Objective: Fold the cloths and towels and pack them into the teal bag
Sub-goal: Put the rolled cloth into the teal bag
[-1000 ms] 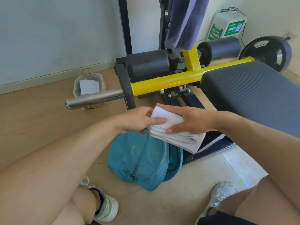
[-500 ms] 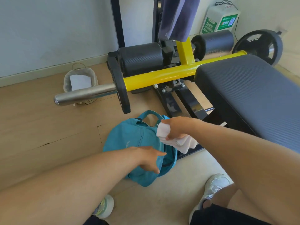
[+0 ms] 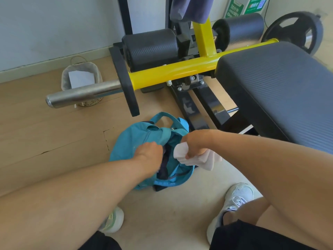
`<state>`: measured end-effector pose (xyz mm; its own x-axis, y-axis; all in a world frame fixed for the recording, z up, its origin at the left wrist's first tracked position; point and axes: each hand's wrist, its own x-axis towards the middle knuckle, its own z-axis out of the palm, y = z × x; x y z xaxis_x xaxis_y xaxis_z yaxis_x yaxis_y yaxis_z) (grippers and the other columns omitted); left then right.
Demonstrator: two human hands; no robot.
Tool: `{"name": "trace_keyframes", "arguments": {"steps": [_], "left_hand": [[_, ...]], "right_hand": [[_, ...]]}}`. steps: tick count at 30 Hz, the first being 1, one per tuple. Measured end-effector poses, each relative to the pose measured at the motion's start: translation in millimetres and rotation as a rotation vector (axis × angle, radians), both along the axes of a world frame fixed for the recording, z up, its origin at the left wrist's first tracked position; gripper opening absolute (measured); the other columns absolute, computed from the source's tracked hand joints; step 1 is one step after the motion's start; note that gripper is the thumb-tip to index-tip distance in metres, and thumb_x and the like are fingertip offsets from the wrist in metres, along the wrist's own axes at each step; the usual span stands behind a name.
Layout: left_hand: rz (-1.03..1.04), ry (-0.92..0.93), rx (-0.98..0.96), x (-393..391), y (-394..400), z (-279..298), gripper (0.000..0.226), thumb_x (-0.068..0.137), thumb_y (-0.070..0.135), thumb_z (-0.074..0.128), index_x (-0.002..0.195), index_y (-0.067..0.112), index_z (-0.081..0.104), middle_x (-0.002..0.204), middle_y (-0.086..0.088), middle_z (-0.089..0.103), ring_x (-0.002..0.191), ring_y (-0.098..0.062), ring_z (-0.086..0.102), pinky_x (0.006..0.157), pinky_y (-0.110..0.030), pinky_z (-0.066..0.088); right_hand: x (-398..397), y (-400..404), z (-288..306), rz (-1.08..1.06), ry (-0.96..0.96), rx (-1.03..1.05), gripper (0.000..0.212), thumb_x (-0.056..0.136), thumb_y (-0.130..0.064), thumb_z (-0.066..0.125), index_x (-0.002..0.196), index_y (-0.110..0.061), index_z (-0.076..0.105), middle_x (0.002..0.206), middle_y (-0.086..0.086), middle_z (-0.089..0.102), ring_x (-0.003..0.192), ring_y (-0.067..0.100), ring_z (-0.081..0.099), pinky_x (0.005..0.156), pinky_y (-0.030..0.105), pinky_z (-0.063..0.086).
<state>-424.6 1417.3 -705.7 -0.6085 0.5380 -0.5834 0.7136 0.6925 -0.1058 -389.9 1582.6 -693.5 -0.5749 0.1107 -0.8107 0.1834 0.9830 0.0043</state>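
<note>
Gripping a folded white cloth towel (image 3: 182, 153) in curled fingers, the right hand (image 3: 195, 146) is hovering beside the soft teal fabric bag (image 3: 129, 141), whose opening edge the left hand (image 3: 149, 152) is pinching.

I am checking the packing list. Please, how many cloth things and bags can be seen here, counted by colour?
White: 1, the folded towel in the right hand.
Purple: 1, the hanging cloth on the machine.
Teal: 1, the bag, which the left hand grips at its opening.
Total: 3
</note>
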Motion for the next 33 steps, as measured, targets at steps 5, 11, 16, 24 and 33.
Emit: {"name": "trace_keyframes", "arguments": {"steps": [5, 11, 16, 24, 33], "left_hand": [[0.118, 0.07, 0.108, -40, -20, 29, 0.026, 0.091, -0.005, 0.052, 0.112, 0.008, 0.059, 0.109, -0.012, 0.061, 0.105, -0.034, 0.062, 0.072, -0.035, 0.04], [0.184, 0.01, 0.212, -43, -32, 39, 0.035, 0.087, -0.005, 0.051, 0.114, 0.016, 0.058, 0.106, -0.009, 0.06, 0.085, -0.027, 0.056, 0.063, -0.034, 0.041], [0.205, -0.079, 0.245, -36, -32, 31, 0.051, 0.089, -0.005, 0.051, 0.134, 0.018, 0.055, 0.12, -0.009, 0.06, 0.088, -0.025, 0.059, 0.056, -0.029, 0.041], [0.246, -0.244, 0.288, -18, -30, 13, 0.07, 0.092, -0.001, 0.049, 0.153, 0.03, 0.035, 0.139, -0.011, 0.052, 0.108, -0.03, 0.061, 0.068, -0.032, 0.045], [0.356, -0.328, 0.395, -22, -28, 7, 0.07, 0.097, 0.009, 0.054, 0.156, 0.039, 0.031, 0.116, -0.008, 0.061, 0.066, -0.014, 0.054, 0.046, -0.021, 0.033]], "right_hand": [[-2, 4, 2, -0.073, 0.073, -0.065, 0.057, 0.099, -0.047, 0.057, 0.148, -0.024, 0.038, 0.136, 0.005, 0.056, 0.123, 0.026, 0.054, 0.11, 0.042, 0.044], [-3, -13, -16, -0.261, 0.203, -0.197, 0.052, 0.102, -0.04, 0.046, 0.151, -0.029, 0.032, 0.141, 0.004, 0.052, 0.127, 0.027, 0.051, 0.112, 0.043, 0.04], [-1, -19, -43, -0.496, 0.259, -0.213, 0.051, 0.101, -0.039, 0.046, 0.149, -0.026, 0.036, 0.142, 0.005, 0.052, 0.129, 0.028, 0.051, 0.112, 0.041, 0.038], [1, -61, -104, -1.568, 0.518, -0.602, 0.062, 0.101, -0.037, 0.054, 0.155, -0.021, 0.027, 0.147, 0.012, 0.047, 0.133, 0.037, 0.046, 0.114, 0.05, 0.035], [5, -83, -148, -1.54, 0.607, -0.513, 0.067, 0.104, -0.044, 0.044, 0.16, -0.035, 0.008, 0.154, 0.016, 0.042, 0.132, 0.042, 0.049, 0.11, 0.05, 0.04]]}}
